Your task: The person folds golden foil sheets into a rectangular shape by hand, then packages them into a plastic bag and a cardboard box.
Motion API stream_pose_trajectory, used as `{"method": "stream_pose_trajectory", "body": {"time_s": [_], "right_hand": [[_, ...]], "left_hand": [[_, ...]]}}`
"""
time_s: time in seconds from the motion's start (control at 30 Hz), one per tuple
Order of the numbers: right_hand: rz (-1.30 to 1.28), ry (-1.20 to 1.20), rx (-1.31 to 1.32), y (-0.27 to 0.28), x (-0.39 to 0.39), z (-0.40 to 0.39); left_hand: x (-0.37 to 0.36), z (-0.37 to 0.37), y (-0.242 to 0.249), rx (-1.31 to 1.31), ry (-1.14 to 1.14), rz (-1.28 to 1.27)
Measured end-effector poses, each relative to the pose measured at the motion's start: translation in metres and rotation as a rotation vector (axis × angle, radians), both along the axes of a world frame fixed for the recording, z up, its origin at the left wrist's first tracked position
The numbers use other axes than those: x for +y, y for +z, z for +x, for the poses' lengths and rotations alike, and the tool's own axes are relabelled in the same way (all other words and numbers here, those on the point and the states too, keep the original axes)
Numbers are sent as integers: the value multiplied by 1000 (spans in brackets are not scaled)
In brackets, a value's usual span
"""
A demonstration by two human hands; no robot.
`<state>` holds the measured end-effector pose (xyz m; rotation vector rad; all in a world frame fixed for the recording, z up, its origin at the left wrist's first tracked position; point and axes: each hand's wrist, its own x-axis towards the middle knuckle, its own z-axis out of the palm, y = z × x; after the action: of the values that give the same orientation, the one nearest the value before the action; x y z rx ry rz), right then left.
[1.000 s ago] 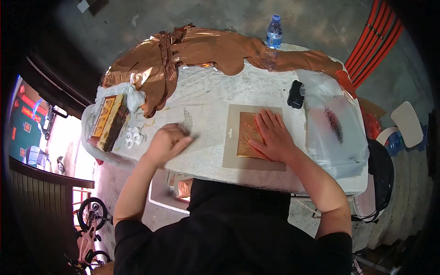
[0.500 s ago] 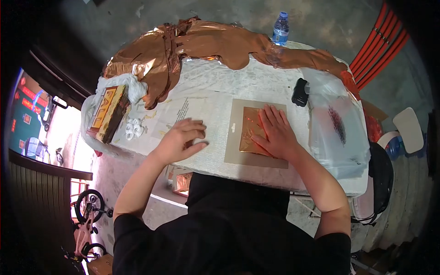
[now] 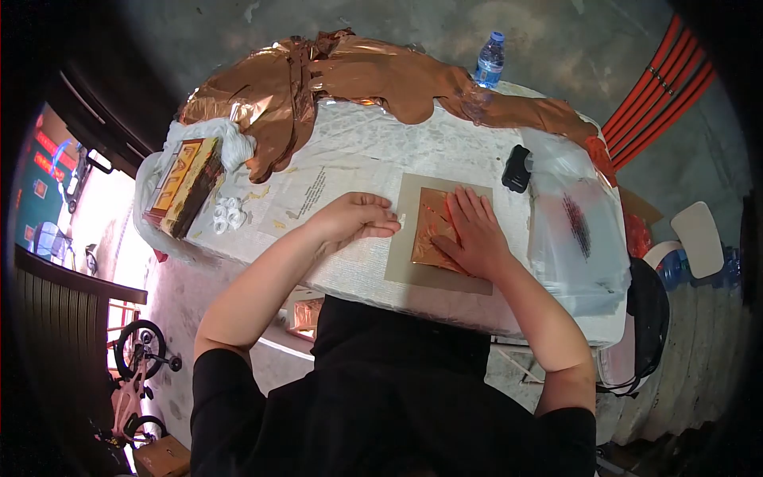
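A shiny copper-coloured foil sheet [image 3: 427, 248] with a raised pattern lies on a larger grey-beige card [image 3: 401, 266]. My right hand [image 3: 475, 238] rests flat over the right part of the sheet, fingers stretched out, hiding some of the pattern. At the card's left edge, just above the table, my left hand [image 3: 358, 216] has its fingers and thumb drawn together. Whether something small is pinched there cannot be made out. A small slot [image 3: 402, 219] shows in the card near those fingertips.
Crumpled copper foil [image 3: 373, 71] runs along the white-covered table's [image 3: 350, 270] far edge, near a water bottle [image 3: 490, 60]. A black object [image 3: 517, 168] and plastic bags [image 3: 576, 238] lie right. Left are a box [image 3: 181, 187] and small white rolls [image 3: 229, 213].
My left hand has moved right, up to the card's edge, and its fingers have come together. My right hand stays flat on the foil sheet. The whole view has shifted slightly.
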<state>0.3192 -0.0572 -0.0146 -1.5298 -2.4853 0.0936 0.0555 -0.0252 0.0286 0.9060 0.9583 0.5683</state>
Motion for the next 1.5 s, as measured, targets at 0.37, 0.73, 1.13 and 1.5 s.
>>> {"method": "stream_pose_trajectory", "body": {"time_s": [0.37,0.73,1.13,1.5], "right_hand": [[-82,-22,3,10,-1,-2],[-111,-24,19,8,6,-29],[34,-37,173,-7,9,-40],[117,-6,241,-17,9,-42]], "left_hand": [[20,9,-18,-42,45,-54],[8,6,-23,460,28,534],[-14,-10,-29,1114,43,1384],[-14,-16,-32,998,86,1304]]}}
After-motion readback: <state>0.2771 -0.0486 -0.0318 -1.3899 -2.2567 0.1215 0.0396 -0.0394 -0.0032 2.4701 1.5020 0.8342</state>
